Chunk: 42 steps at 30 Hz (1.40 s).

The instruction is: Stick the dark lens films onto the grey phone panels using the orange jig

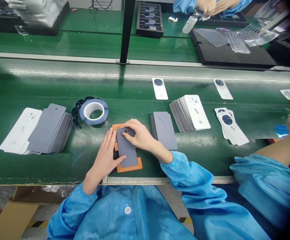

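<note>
A grey phone back panel (128, 151) with camera holes near its top lies on an orange jig (130, 167) in front of me. My left hand (105, 151) rests along the panel's left side, fingers stretched out and thumb on its lower face. At the top right corner, my right hand (138, 135) is closed on the panel, its thumb and bent fingers near the camera holes. A roll of blue-edged tape (83, 111) with dark camera-shaped stickers stands beyond my left hand. To the right of my right hand is a small stack of grey panels (165, 133).
Fanned white panels (22, 130) and grey panels (51, 130) lie at left. White-faced panels (197, 111) and stickered ones (231, 123) lie right. A co-worker's arm (282, 146) is at far right. Across the divider, another person's hands (209, 6) work near a black tray (149, 20).
</note>
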### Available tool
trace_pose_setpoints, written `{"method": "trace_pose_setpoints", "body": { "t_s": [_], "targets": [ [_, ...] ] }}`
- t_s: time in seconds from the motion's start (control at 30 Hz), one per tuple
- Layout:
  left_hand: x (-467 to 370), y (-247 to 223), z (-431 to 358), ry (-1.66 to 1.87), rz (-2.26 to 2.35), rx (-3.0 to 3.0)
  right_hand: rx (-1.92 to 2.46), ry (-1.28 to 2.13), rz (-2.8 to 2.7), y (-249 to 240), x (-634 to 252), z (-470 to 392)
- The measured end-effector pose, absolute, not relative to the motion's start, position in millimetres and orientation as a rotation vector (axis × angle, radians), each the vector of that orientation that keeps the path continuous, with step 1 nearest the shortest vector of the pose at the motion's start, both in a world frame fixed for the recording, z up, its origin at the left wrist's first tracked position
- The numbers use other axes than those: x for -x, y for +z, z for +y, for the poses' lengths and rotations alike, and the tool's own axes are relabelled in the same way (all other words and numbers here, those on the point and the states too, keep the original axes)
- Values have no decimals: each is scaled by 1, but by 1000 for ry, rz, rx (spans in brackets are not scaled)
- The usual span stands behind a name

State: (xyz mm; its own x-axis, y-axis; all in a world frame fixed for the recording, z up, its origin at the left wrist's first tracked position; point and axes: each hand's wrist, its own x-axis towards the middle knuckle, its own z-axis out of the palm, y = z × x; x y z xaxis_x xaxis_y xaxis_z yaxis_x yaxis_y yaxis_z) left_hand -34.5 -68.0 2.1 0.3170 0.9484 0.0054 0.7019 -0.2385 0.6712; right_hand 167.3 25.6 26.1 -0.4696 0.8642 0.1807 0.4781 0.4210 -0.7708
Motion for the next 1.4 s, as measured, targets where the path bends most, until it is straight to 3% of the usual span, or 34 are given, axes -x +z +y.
{"method": "trace_pose_setpoints", "body": {
  "t_s": [0.33,0.57,0.73,0.93,1.1,1.27,1.4],
  "targets": [
    [35,8,-60,366,1345,-2194,1353,274,-2441,6,-168,-28],
    [33,15,-53,361,1377,-2156,1420,283,-2471,10,-167,-38],
    [34,11,-59,553,1356,-1992,1530,233,-2369,13,-169,-48],
    [32,18,-68,992,1553,-1600,1459,448,-2231,34,-167,-65],
    [38,27,-65,1051,1458,-1084,1169,914,-2086,65,-168,-69],
    [37,22,-61,1077,1351,-815,1388,1191,-2032,50,-164,-55],
    [36,21,-58,1167,1259,-741,1317,1531,-1748,36,-160,-41]
  ]
}}
